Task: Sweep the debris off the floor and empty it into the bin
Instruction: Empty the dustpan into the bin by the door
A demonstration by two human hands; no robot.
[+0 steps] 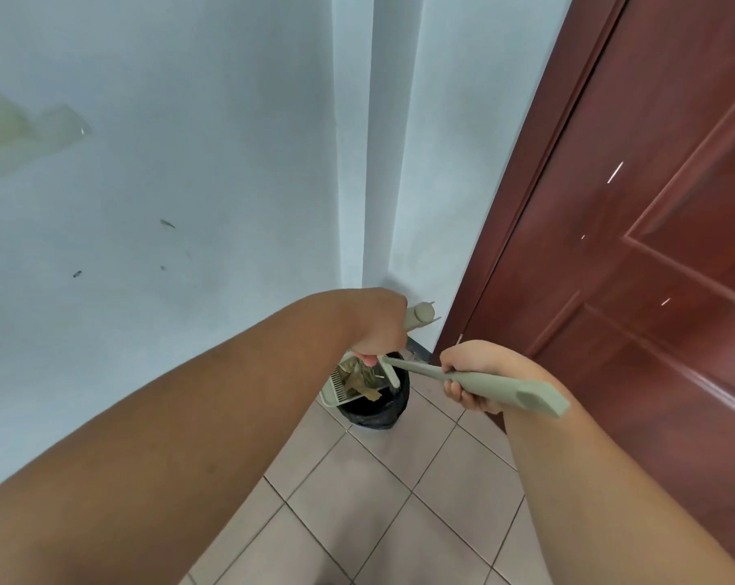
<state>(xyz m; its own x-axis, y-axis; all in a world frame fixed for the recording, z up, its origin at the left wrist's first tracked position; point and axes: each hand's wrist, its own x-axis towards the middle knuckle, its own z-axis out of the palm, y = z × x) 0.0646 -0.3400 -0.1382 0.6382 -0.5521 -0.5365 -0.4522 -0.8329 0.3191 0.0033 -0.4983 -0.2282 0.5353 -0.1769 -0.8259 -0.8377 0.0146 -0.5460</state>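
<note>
A person stood over a black bin (pixel 376 409) in the corner at twelve o'clock, beside a dark red door (pixel 636 213) at three o'clock. The left hand (pixel 376 327) gripped a pale green dustpan (pixel 349 386), tilted over the bin's mouth with leafy debris (pixel 357 377) clinging inside. The right hand (pixel 469 373), at two o'clock, curled round a brush handle (pixel 505 384) reaching into the pan. The emptying step seemed under way; next, the stuck debris likely needed brushing down into the bin
</note>
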